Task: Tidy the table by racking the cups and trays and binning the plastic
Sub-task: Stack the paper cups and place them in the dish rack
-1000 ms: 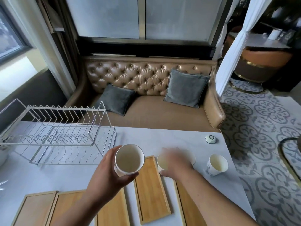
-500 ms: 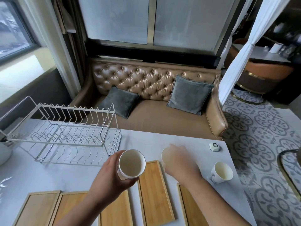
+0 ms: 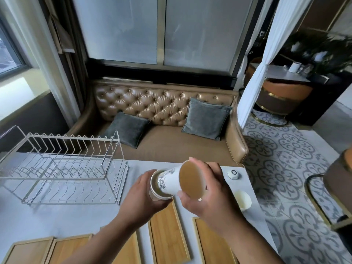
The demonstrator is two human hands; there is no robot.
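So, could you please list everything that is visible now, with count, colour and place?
Paper cups: three, white. One printed cup goes base-first into the cup in the left hand; one stands on the table at right.
Wooden trays: at least five, light brown, near table edge.
Dish rack: one, silver wire, table left, nothing in it.
Call button: one, white, far right table corner.
Table: one, pale grey.
Sofa: one, tan leather, behind table.
Cushions: two, grey, on sofa.
Left hand: holds outer cup.
Right hand: holds printed cup.
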